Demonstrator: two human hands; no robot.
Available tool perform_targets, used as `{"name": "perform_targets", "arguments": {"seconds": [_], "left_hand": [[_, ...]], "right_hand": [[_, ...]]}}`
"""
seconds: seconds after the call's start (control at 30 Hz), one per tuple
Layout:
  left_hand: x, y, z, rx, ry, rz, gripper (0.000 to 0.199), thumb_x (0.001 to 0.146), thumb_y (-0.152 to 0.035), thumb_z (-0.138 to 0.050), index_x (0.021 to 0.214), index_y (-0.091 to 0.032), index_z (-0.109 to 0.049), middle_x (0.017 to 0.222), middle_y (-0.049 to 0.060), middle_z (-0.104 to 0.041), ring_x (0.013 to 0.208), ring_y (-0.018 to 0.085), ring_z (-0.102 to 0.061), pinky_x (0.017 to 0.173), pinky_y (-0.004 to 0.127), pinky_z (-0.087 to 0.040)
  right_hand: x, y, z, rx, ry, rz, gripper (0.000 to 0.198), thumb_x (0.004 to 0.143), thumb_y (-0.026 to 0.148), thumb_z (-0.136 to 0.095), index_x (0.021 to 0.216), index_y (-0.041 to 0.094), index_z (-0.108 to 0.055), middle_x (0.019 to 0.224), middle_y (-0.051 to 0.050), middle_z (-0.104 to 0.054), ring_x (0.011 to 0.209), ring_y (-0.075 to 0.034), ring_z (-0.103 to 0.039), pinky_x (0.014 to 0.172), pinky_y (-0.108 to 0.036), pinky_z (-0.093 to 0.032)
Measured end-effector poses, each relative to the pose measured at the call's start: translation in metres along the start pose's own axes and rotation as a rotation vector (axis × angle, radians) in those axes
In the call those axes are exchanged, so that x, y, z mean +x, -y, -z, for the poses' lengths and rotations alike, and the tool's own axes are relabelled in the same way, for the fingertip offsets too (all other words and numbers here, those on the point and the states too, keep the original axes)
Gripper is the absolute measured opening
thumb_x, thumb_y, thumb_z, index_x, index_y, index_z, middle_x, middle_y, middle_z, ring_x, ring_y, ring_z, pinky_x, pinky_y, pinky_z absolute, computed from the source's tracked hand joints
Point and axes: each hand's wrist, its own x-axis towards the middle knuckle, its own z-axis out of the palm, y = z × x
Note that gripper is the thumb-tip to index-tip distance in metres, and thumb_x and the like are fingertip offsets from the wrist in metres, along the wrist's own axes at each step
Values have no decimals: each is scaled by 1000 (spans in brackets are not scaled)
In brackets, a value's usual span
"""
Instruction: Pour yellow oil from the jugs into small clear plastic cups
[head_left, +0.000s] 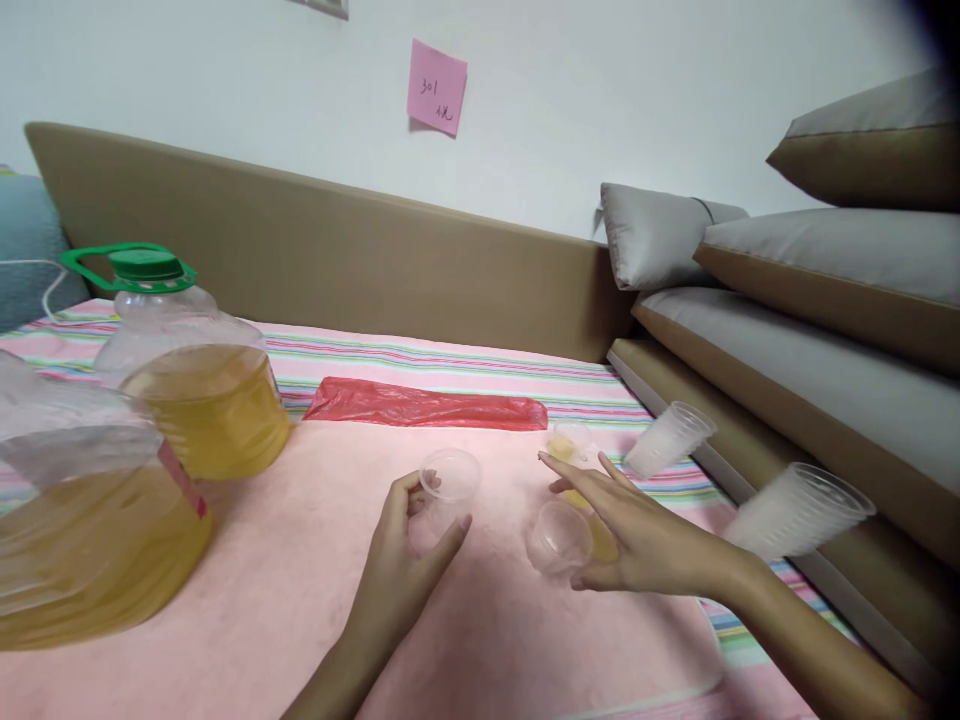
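Note:
My left hand (420,555) is wrapped round a clear plastic cup (450,475), its thumb and fingers on either side. To the right, my right hand (622,525) has its fingers stretched and apart, palm down. Close by its thumb stands another clear plastic cup (562,537), which looks empty. A cup with yellow liquid (602,540) sits under and behind the right fingers, partly hidden by them. Farther back, beyond the fingertips, is a cup with a little yellow liquid (564,445).
Two large jugs of yellow liquid stand on the left: a green-capped jug (210,410) and a nearer jug (97,540). A red plastic bag (427,405) lies behind the pink mat (300,600). Cup stacks (670,440) (799,512) lean by piled cushions (825,340).

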Motion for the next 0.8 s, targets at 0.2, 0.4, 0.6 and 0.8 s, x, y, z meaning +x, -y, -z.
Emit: {"name": "perform_targets", "arguments": {"seconds": [0.2, 0.4, 0.6, 0.8], "left_hand": [[-4, -4, -1, -12, 41, -40, 50, 91, -53, -73, 130, -28, -51, 135, 8, -61, 128, 29, -61, 114, 50, -48], [-16, -7, 1, -84, 33, -163, 54, 92, -48, -76, 136, -32, -49, 137, 6, -58, 136, 29, -56, 116, 48, -46], [-18, -11, 4, -116, 24, -229, 54, 92, -45, -77, 137, -35, -49, 137, 4, -56, 135, 27, -54, 113, 43, -47], [-18, -14, 5, -101, 28, -279, 51, 92, -42, -76, 135, -33, -49, 135, 5, -57, 131, 26, -55, 110, 42, -50]], "right_hand": [[-6, 23, 13, 183, -334, 42, 85, 97, 61, -67, 164, 50, -16, 159, -4, -51, 145, -30, -49, 125, -66, -33], [3, 77, -10, 386, -391, 29, 108, 76, 60, -88, 160, 48, -22, 158, -4, -50, 147, -32, -46, 122, -62, -40], [24, 118, -38, 700, -389, 1, 106, 68, 37, -85, 158, 38, -28, 146, -8, -56, 142, -33, -50, 121, -62, -41], [25, 123, -43, 823, -478, -3, 96, 70, 29, -83, 152, 38, -34, 140, -6, -55, 135, -29, -55, 118, -58, -43]]}}
